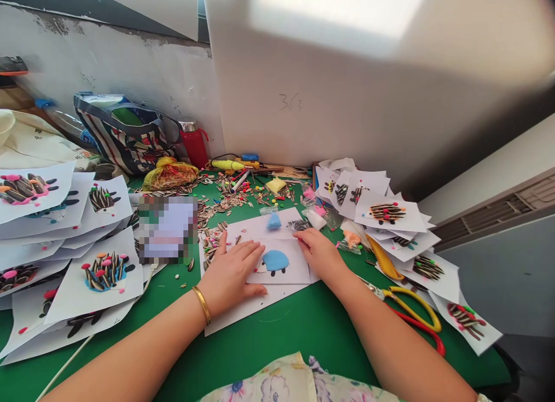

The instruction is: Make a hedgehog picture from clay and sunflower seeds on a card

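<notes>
Left hand [232,273]: flat, fingers slightly spread on smooth white card [299,272].
Right hand [319,253]: fingers curled together at card's 1 o'clock corner; grip unclear.
Clay [276,259]: soft blue dome, mid-card.

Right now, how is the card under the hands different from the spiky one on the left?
The card under the hands bears a smooth blue blob without seeds; the left card carries striped seeds and coloured balls. The left hand and right hand touch the first card; the left card lies untouched on a pile. Both are white.
</notes>
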A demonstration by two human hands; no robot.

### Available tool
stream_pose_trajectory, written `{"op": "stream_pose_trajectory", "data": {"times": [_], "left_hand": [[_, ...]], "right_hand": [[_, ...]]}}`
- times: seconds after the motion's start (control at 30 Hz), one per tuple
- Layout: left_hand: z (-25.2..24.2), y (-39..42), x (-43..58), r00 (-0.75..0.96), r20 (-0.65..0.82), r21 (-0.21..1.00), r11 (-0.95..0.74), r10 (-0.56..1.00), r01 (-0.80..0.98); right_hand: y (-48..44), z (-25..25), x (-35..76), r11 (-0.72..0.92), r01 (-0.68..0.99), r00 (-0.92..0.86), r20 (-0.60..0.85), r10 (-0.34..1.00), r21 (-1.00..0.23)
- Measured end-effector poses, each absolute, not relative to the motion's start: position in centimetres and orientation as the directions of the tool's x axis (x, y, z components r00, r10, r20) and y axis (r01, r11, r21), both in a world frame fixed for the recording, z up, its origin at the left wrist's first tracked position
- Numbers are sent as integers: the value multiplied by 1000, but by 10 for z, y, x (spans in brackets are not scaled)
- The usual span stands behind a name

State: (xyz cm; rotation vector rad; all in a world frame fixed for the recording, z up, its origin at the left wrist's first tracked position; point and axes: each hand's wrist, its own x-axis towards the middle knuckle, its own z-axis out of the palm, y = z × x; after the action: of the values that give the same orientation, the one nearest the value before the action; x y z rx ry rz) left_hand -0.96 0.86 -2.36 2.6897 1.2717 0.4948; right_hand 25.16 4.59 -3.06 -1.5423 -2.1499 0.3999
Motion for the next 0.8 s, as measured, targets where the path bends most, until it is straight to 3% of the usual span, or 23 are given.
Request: {"op": "stream_pose_trajectory", "data": {"times": [0.37, 0.8], "left_hand": [[-16, 6, -8, 629, 231, 289, -669, 743, 684], [-18, 6, -8, 631, 220, 298, -667, 744, 683]], "right_hand": [[46, -29, 257, 418, 852, -317, 326, 891, -314], [35, -16, 255, 352, 927, -306, 275, 911, -134]]}}
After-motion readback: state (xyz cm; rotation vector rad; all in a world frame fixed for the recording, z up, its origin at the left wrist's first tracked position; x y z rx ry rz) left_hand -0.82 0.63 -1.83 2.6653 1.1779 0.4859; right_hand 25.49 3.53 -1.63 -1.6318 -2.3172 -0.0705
